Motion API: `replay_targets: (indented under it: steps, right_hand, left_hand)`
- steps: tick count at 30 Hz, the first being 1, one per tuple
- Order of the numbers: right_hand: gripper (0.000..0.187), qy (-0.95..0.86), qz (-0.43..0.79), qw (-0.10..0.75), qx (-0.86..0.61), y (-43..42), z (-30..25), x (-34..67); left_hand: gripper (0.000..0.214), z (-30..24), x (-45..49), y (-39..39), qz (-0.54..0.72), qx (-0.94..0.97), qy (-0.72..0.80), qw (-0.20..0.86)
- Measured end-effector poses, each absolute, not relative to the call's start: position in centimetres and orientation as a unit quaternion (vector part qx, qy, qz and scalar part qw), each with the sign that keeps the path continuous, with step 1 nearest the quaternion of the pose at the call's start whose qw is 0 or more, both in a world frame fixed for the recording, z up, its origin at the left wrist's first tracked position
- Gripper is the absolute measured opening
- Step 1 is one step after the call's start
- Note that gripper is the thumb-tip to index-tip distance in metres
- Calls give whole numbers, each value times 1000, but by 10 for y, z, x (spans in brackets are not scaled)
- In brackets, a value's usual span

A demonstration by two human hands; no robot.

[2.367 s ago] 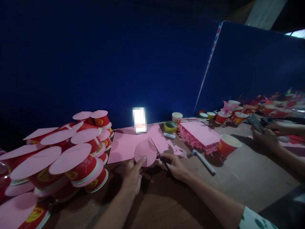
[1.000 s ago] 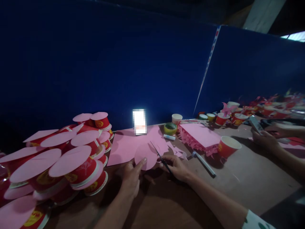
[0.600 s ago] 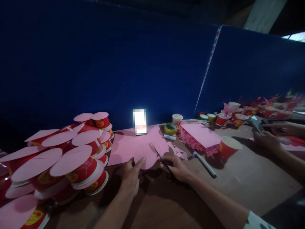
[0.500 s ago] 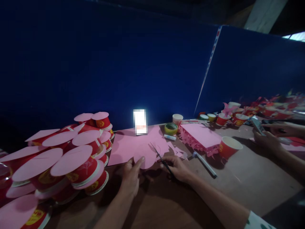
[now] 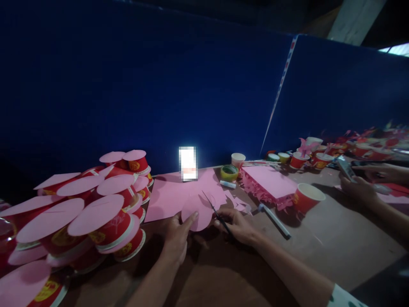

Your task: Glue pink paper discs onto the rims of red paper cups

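Note:
Between thumb and fingers, my left hand [image 5: 179, 232] grips a round pink paper disc [image 5: 198, 213] by its left edge. My right hand [image 5: 234, 224] is closed round the handles of a pair of scissors [image 5: 213, 207], whose dark blades point up and left along the disc's right edge. Whether the blades touch the paper I cannot tell. Behind the disc a large pink paper sheet [image 5: 166, 194] lies flat on the table. Pink paper scraps [image 5: 238, 202] lie just beyond my right hand.
Red cups topped with pink discs [image 5: 96, 215] crowd the left. A tape roll [image 5: 229, 172], a glue stick [image 5: 228, 184], a fringed pink stack [image 5: 268, 181], a marker [image 5: 275, 221] and a red paper cup [image 5: 308, 198] lie rightward. Another person's hand [image 5: 359, 187] holds a phone [image 5: 346, 168].
My left hand has shifted the pink disc slightly right and towards me. My right hand and the scissors have barely moved.

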State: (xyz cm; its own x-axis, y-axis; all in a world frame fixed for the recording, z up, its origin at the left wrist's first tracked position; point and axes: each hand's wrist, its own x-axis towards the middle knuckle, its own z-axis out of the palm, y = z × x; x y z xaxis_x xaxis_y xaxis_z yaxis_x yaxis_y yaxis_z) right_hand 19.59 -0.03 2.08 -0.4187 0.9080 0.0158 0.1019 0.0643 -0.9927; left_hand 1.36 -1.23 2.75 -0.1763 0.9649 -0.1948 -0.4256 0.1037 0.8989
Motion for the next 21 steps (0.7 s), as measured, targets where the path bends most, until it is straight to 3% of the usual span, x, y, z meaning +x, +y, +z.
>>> replay_targets:
  steps: [21]
  right_hand:
    - [45,-639,549,315,-436,1,16,201]
  left_hand:
    - [52,27,11,-11,620,271,482,557]
